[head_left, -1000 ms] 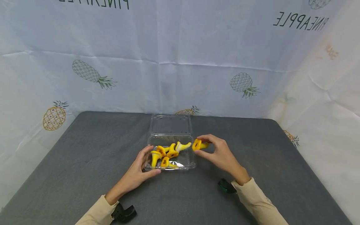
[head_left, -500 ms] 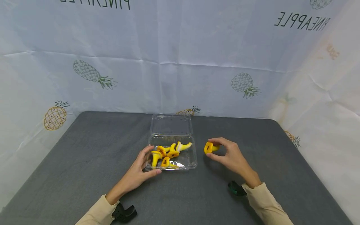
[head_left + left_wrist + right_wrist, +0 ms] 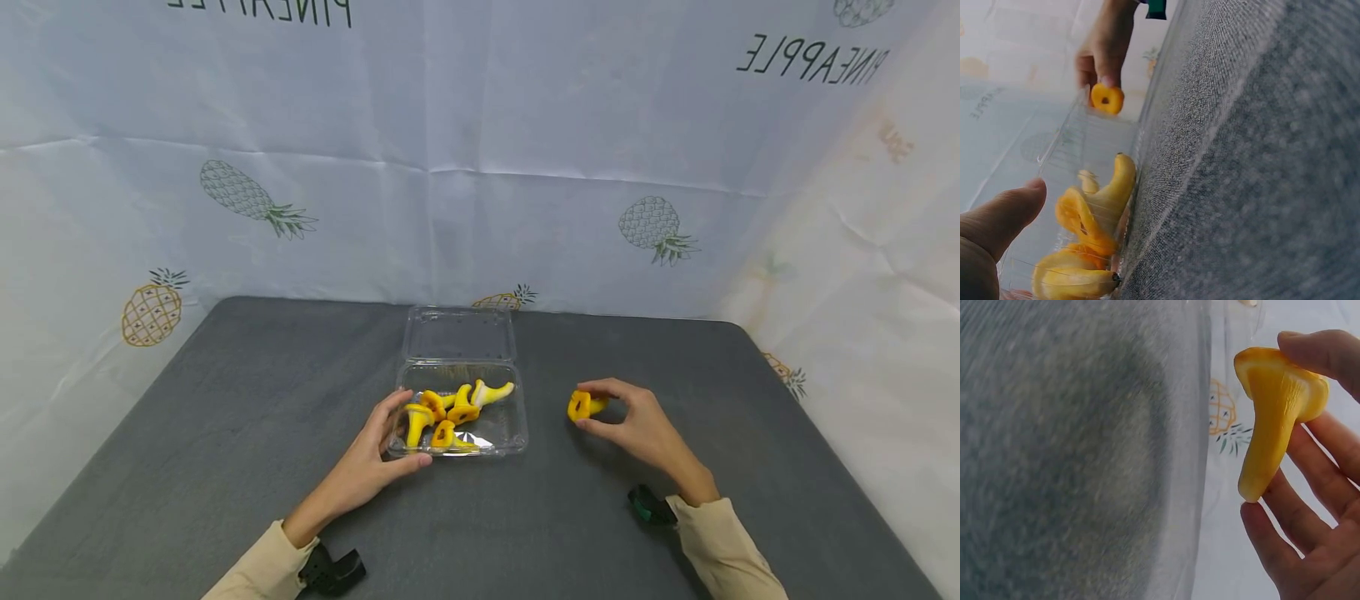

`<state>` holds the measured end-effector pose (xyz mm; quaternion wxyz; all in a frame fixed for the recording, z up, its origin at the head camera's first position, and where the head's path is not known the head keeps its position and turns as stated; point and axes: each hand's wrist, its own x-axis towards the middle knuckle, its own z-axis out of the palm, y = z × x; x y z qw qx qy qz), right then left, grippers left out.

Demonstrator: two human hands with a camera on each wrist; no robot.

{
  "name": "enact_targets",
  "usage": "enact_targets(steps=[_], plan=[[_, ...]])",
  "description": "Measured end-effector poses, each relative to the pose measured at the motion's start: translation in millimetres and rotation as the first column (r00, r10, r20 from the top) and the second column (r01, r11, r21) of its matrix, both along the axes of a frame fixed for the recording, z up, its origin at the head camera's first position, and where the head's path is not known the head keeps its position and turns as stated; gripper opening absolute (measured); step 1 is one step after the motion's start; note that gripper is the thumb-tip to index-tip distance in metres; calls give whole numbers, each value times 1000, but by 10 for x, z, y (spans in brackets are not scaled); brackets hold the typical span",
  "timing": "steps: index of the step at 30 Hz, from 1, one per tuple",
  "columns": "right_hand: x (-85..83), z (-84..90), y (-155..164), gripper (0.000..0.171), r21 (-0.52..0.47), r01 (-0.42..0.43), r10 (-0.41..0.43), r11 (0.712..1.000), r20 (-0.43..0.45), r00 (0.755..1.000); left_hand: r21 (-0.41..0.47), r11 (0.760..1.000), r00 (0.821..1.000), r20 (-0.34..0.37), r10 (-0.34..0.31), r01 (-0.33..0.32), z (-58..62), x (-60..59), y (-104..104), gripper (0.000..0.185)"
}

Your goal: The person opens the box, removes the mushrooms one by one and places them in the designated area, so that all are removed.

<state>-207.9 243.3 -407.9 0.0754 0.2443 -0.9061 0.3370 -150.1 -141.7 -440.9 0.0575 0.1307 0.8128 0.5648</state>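
Note:
A clear plastic clamshell box (image 3: 502, 425) stands on the table with its lid laid back. Inside it lie several yellow mushrooms (image 3: 462, 412) with trumpet-shaped caps, mostly in the left and middle part. My left hand (image 3: 360, 471) holds the box by its front left corner, thumb along the front wall, fingers at the left side. To the right of the box, just above the table, my right hand (image 3: 648, 429) pinches another yellow mushroom (image 3: 1272, 412) by its cap between thumb and fingers. Its stem points toward the palm side in the right wrist view.
The grey cloth-covered table (image 3: 480, 533) has rounded far corners. Behind it hangs a pale curtain (image 3: 360, 233) printed with pineapples. The transparent lid (image 3: 459, 335) lies toward the table's far edge. A black wrist device (image 3: 330, 571) sits on each wrist.
My right hand has carried its mushroom away from the box's right edge, rightward and slightly nearer to me. The left hand and the box have stayed in place.

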Motion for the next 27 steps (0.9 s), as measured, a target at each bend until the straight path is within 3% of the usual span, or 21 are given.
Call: enact_targets(steps=[11, 22, 27], plan=[[-13, -19, 94, 45, 90, -61, 58, 994, 34, 998, 4, 1000, 1000, -1, -5, 5, 2, -2, -8, 90], [-11, 8, 174, 51, 113, -81, 53, 990, 230, 972, 11, 1000, 1000, -3, -6, 6, -1, -1, -13, 89], [-18, 16, 208, 50, 110, -104, 70, 989, 273, 959, 18, 1000, 1000, -5, -9, 9, 0, 1, -17, 89]])
